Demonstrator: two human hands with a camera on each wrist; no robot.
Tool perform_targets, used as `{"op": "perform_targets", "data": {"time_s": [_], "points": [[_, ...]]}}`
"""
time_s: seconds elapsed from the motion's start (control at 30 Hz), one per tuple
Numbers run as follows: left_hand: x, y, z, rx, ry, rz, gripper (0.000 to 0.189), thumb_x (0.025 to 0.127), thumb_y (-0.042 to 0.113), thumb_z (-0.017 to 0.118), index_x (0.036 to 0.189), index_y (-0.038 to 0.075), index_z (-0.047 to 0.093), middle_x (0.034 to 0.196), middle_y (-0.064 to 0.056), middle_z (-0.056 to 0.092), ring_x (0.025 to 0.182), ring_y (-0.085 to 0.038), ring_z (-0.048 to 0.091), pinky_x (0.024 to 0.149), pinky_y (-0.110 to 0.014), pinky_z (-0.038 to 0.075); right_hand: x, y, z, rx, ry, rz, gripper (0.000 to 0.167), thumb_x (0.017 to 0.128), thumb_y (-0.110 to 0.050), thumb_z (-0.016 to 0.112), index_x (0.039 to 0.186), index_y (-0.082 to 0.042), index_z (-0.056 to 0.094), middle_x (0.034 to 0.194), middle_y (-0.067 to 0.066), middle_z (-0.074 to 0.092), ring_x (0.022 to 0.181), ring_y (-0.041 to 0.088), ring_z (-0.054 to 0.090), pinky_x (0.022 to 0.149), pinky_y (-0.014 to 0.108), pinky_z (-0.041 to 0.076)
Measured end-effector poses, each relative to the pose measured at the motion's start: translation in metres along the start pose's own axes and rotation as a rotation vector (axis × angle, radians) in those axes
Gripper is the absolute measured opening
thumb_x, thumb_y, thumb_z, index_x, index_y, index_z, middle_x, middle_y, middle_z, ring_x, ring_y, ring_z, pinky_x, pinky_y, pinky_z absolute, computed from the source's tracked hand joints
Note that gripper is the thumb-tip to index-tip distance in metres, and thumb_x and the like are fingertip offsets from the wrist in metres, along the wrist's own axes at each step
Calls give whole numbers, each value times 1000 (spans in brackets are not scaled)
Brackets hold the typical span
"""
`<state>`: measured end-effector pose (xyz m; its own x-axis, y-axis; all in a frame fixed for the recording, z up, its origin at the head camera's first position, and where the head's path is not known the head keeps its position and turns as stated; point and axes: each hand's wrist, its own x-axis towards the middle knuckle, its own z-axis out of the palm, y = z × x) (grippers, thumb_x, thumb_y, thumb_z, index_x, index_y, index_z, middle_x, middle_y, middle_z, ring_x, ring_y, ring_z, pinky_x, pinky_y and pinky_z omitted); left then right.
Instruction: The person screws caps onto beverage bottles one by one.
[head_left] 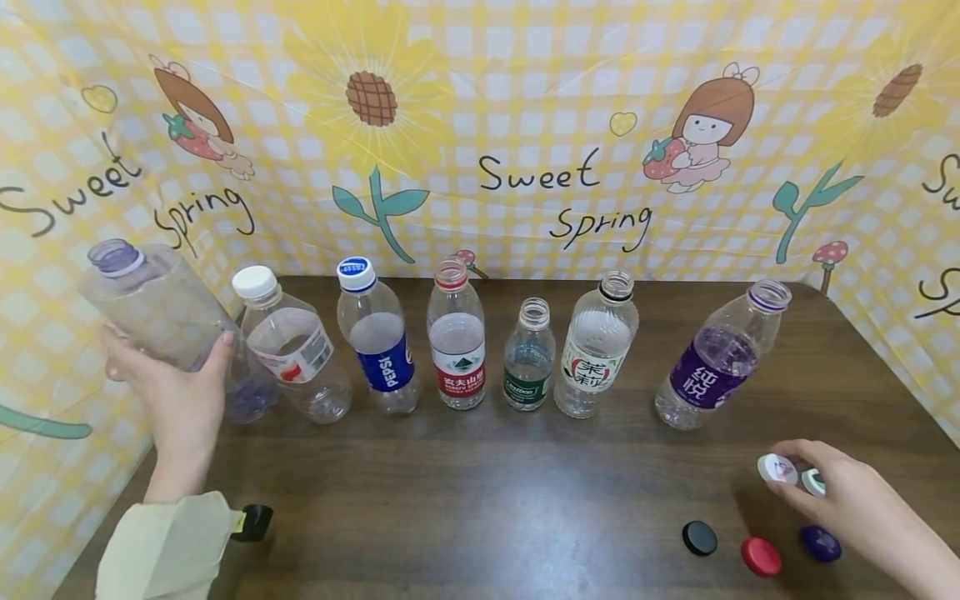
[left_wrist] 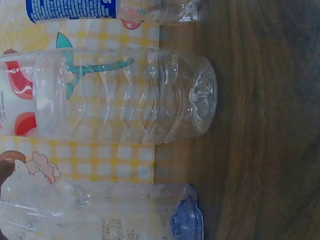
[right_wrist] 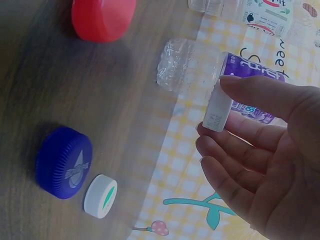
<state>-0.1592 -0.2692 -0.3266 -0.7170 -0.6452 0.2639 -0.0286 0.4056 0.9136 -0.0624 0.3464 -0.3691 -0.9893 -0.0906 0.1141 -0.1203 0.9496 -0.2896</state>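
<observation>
My left hand (head_left: 176,392) grips a large clear bottle (head_left: 168,304) with no cap and a bluish-purple tint at its neck and base. The bottle stands at the table's left end, its base also showing low in the left wrist view. At the right, my right hand (head_left: 847,492) pinches a white bottle cap (right_wrist: 218,107) between thumb and fingers, above the table. Close by lie a second white cap (right_wrist: 100,196) with a green mark, a purple cap (head_left: 821,543), a red cap (head_left: 761,556) and a black cap (head_left: 700,538).
A row of bottles crosses the table's back. A white-capped bottle (head_left: 288,354) and a capped Pepsi bottle (head_left: 384,358) stand left; uncapped are a red-labelled bottle (head_left: 457,358), small green-labelled bottle (head_left: 528,367), jasmine-labelled bottle (head_left: 596,354) and purple-labelled bottle (head_left: 712,367). Patterned cloth (head_left: 517,100) hangs behind.
</observation>
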Motion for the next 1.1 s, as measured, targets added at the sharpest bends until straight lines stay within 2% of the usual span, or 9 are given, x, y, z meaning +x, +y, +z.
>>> {"op": "perform_targets", "data": {"time_s": [0.17, 0.33, 0.43, 0.5, 0.67, 0.77, 0.83, 0.97, 1.1], "points": [[6, -1, 0, 15, 14, -40, 102, 84, 27, 69, 152, 22, -7, 151, -9, 8, 140, -14, 18, 118, -23, 17, 1, -1, -1, 2, -9, 9, 31, 76, -14, 77, 103, -3, 65, 88, 10, 69, 70, 4, 57, 58, 28, 46], [11, -5, 0, 39, 14, -32, 101, 84, 28, 69, 152, 21, -6, 155, -10, 6, 144, -14, 16, 119, -23, 14, 2, -1, 0, 11, -24, 16, 32, 77, -15, 76, 104, -3, 65, 89, 10, 69, 72, 12, 60, 61, 38, 50], [12, -7, 2, 20, 13, -1, 97, 85, 25, 69, 151, 21, -1, 156, -7, 9, 145, -12, 17, 118, -22, 14, 2, -1, 1, 13, -20, 12, 31, 77, -17, 76, 104, -5, 65, 90, 9, 69, 73, 5, 58, 63, 41, 50], [13, -8, 3, 7, 13, 12, 94, 85, 23, 69, 151, 22, 2, 156, -6, 11, 145, -12, 19, 118, -21, 15, 2, -3, 1, 9, -13, 7, 30, 77, -17, 77, 102, -6, 66, 89, 8, 69, 72, 1, 55, 62, 38, 50], [13, -9, 1, 34, 34, -31, 92, 84, 28, 70, 150, 23, 6, 151, -6, 15, 140, -14, 23, 117, -22, 19, 3, -5, 1, 5, 3, -13, 30, 76, -17, 77, 102, -7, 65, 90, 7, 70, 73, -3, 55, 61, 34, 49], [10, -9, -2, 49, 42, -79, 89, 83, 31, 70, 149, 22, 10, 143, 1, 21, 134, -12, 26, 114, -22, 21, 2, -4, 2, -1, 25, -29, 31, 76, -18, 78, 102, -7, 66, 91, 7, 70, 73, -9, 51, 61, 34, 49], [7, -9, -4, 48, 47, -90, 85, 83, 32, 71, 146, 22, 14, 133, 8, 24, 126, -8, 28, 108, -18, 24, 2, -4, 2, 6, 27, -27, 31, 76, -17, 78, 103, -7, 65, 92, 9, 70, 74, -8, 52, 62, 38, 50], [-2, -8, -9, 3, 49, -47, 71, 83, 27, 72, 133, 26, 22, 115, 13, 21, 109, 1, 24, 94, -13, 23, 4, -7, -1, 17, 18, -11, 31, 76, -18, 78, 103, -8, 65, 93, 9, 70, 75, -4, 54, 63, 41, 50], [-11, -6, -14, -32, 66, -11, 71, 82, 22, 73, 133, 26, 23, 118, 14, 24, 110, 1, 25, 94, -12, 22, 4, -11, -2, 9, 42, -31, 30, 75, -18, 79, 101, -10, 66, 92, 5, 70, 75, -10, 51, 62, 35, 49]]}}
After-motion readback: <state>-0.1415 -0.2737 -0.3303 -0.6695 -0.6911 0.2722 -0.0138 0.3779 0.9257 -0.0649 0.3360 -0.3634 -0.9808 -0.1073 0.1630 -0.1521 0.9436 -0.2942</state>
